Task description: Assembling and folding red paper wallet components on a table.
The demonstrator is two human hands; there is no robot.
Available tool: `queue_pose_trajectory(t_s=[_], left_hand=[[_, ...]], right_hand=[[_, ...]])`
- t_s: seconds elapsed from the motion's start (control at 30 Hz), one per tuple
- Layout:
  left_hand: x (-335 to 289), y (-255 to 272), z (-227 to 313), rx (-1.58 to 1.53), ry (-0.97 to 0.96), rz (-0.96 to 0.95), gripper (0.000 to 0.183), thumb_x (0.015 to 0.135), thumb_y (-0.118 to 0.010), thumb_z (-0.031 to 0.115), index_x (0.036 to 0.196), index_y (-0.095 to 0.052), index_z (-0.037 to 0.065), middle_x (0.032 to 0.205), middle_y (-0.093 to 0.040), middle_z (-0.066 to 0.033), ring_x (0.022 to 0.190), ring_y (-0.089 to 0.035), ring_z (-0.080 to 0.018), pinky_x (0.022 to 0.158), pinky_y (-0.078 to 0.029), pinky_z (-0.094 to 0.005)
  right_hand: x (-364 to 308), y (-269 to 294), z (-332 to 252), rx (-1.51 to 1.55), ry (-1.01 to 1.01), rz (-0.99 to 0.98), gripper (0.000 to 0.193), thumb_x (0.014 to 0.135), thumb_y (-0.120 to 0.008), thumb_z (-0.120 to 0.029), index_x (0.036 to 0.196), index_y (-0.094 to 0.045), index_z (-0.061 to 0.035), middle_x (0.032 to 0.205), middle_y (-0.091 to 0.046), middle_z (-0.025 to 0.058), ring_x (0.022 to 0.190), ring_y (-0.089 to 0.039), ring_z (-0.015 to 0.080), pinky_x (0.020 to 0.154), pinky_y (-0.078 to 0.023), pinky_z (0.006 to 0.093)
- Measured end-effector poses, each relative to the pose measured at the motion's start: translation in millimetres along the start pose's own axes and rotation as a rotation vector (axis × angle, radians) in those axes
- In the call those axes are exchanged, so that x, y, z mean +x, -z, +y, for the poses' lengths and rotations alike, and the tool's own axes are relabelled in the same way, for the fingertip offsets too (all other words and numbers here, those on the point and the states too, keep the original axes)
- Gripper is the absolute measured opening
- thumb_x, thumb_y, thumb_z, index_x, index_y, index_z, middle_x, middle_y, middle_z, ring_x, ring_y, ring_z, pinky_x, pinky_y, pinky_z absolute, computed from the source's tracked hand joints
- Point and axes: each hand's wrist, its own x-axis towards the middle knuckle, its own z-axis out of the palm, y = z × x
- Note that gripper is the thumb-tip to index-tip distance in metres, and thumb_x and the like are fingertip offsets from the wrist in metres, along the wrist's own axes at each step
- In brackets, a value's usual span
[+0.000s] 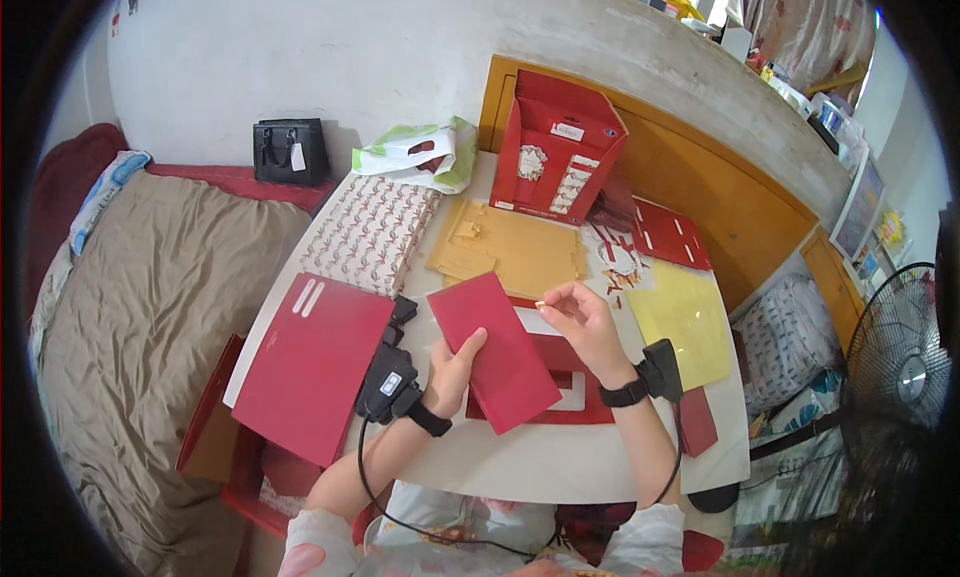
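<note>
My left hand (455,369) grips a flat red rectangular cardboard piece (497,352), tilted over the table, with the thumb lying on its face. To its right, my right hand (583,322) is closed in a pinch on a small pale scrap (541,304), apart from the red piece. Partly hidden beneath both hands lies a red card sheet (556,354) with white cut-out openings. A larger red card panel (318,362) with white slots rests at the table's left edge.
Yellowish-brown card sheets (520,242) lie behind my hands, before an upright red box (567,152). Patterned sheets (368,229) are at back left, by a plastic bag (422,155). A yellow sheet (683,319) lies right. A fan (905,362) stands beyond the table.
</note>
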Motion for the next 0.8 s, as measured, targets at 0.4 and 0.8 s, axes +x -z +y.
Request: queue_pose_trajectory(t_s=[0.4,0.8], left_hand=[[-19.1,-7.1,3.8,0.312,-0.253,-0.33,0.03,0.088,-0.048,0.021,0.103,-0.052,-0.005,0.094,-0.06,-0.0101,0.083,-0.057,-0.0134,0.072,-0.046,-0.0268],[-16.8,3.5,-17.7,0.318,-0.176,-0.271,0.036,0.094,-0.032,0.026,0.11,-0.047,-0.002,0.101,-0.057,-0.0094,0.089,-0.055,-0.0142,0.076,-0.044,-0.0273]], right_hand=[[-60.8,-33.5,-24.9,0.118,-0.044,0.118,0.007,0.079,-0.059,-0.002,0.086,-0.056,-0.0008,0.082,-0.058,0.0019,0.075,-0.052,0.0047,0.068,-0.041,0.0167],[-58.2,-52.1,-5.8,-0.032,-0.048,0.278,0.006,0.078,-0.06,-0.005,0.082,-0.061,0.0006,0.071,-0.056,-0.0022,0.063,-0.043,0.0011,0.06,-0.038,0.0155]])
